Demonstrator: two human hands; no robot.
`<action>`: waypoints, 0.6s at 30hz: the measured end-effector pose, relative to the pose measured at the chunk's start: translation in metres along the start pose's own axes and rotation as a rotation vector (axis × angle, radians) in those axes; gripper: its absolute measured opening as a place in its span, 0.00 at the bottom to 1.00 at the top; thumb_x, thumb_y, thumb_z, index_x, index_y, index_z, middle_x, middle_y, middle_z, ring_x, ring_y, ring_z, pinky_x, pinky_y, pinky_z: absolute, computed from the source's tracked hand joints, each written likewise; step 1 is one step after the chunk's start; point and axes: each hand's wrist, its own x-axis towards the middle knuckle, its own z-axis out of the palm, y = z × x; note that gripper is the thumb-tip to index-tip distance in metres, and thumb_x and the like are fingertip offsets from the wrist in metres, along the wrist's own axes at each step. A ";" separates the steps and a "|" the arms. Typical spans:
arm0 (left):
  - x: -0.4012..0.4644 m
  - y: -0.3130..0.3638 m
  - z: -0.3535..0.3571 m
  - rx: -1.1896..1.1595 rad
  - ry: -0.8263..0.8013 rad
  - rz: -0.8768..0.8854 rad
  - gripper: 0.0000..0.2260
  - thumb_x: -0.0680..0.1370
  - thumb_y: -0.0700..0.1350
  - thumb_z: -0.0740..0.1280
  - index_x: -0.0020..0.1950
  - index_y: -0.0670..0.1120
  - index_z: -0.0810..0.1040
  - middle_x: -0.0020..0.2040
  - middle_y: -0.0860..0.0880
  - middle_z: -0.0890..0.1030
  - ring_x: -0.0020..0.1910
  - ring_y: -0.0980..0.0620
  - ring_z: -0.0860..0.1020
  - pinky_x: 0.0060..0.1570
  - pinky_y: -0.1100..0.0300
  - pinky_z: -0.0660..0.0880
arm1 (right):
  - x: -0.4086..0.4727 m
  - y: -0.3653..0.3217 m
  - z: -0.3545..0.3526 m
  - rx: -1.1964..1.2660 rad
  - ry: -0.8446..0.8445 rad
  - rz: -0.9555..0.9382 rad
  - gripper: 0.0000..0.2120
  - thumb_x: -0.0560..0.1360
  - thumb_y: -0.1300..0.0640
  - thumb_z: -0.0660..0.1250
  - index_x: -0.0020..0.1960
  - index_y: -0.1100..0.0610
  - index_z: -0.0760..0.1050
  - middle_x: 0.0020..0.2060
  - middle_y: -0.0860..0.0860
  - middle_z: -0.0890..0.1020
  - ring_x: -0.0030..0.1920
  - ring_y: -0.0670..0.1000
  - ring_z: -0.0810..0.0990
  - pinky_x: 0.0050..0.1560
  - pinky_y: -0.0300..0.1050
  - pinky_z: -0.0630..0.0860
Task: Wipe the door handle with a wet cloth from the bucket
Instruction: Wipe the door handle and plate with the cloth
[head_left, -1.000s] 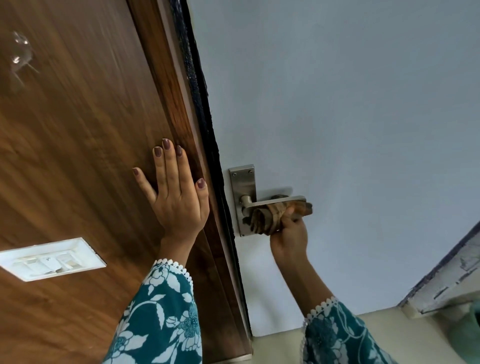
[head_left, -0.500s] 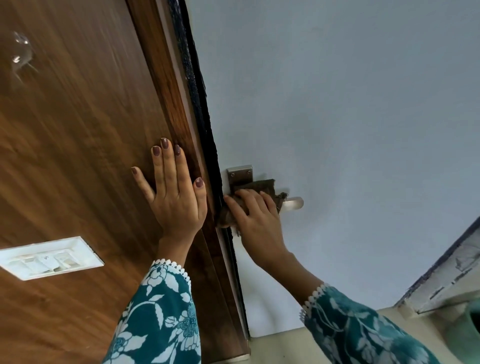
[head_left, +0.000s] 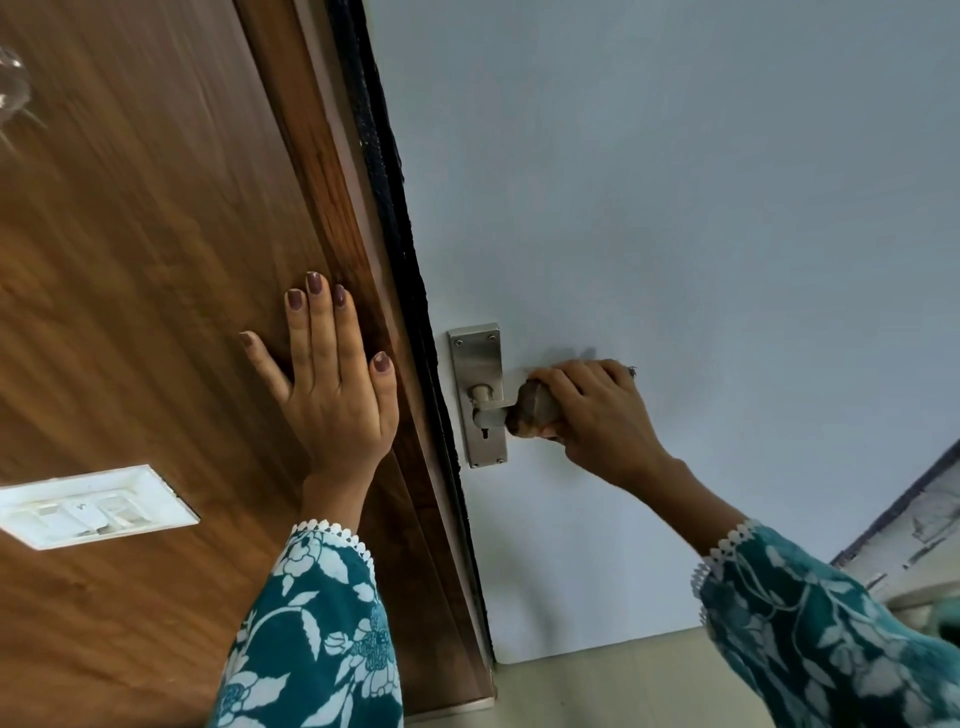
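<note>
A steel door handle (head_left: 491, 402) on a long backplate (head_left: 475, 358) is fixed to the pale blue door (head_left: 675, 208). My right hand (head_left: 597, 410) is wrapped around the lever with a brown cloth (head_left: 530, 410) bunched between palm and lever; most of the lever is hidden under the cloth and fingers. The handle's neck and the keyhole stay visible. My left hand (head_left: 337, 384) lies flat, fingers apart, on the brown wooden panel (head_left: 156, 312) left of the door's edge. The bucket is out of view.
A white switch plate (head_left: 93, 506) is set in the wooden panel at lower left. A dark seal strip (head_left: 395, 208) runs along the door's edge. A beige floor (head_left: 597, 686) shows below, with a pale frame and a greenish object (head_left: 940, 618) at lower right.
My right hand has slid the cloth from the backplate out along the lever to the right, uncovering the plate and the handle's neck. My left hand has stayed flat on the wood.
</note>
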 end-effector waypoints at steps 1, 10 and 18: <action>-0.001 -0.001 -0.002 0.004 -0.015 -0.005 0.23 0.82 0.48 0.49 0.76 0.43 0.56 0.73 0.45 0.62 0.77 0.50 0.52 0.72 0.41 0.45 | -0.001 0.006 -0.002 0.012 -0.018 -0.001 0.28 0.60 0.56 0.77 0.59 0.55 0.75 0.49 0.52 0.81 0.48 0.56 0.80 0.52 0.50 0.71; -0.010 0.032 -0.024 -0.102 -0.245 -0.225 0.25 0.81 0.48 0.52 0.76 0.38 0.54 0.75 0.39 0.58 0.76 0.44 0.54 0.70 0.35 0.49 | -0.045 0.048 -0.029 0.926 -0.128 0.574 0.13 0.72 0.69 0.62 0.54 0.58 0.75 0.39 0.56 0.79 0.31 0.54 0.74 0.30 0.40 0.69; -0.051 0.188 -0.059 -0.974 -0.700 -0.488 0.24 0.79 0.53 0.56 0.74 0.47 0.59 0.75 0.48 0.62 0.74 0.59 0.57 0.74 0.45 0.48 | -0.119 0.051 -0.062 1.895 0.105 0.884 0.13 0.78 0.55 0.60 0.57 0.63 0.73 0.35 0.54 0.80 0.32 0.54 0.79 0.31 0.48 0.77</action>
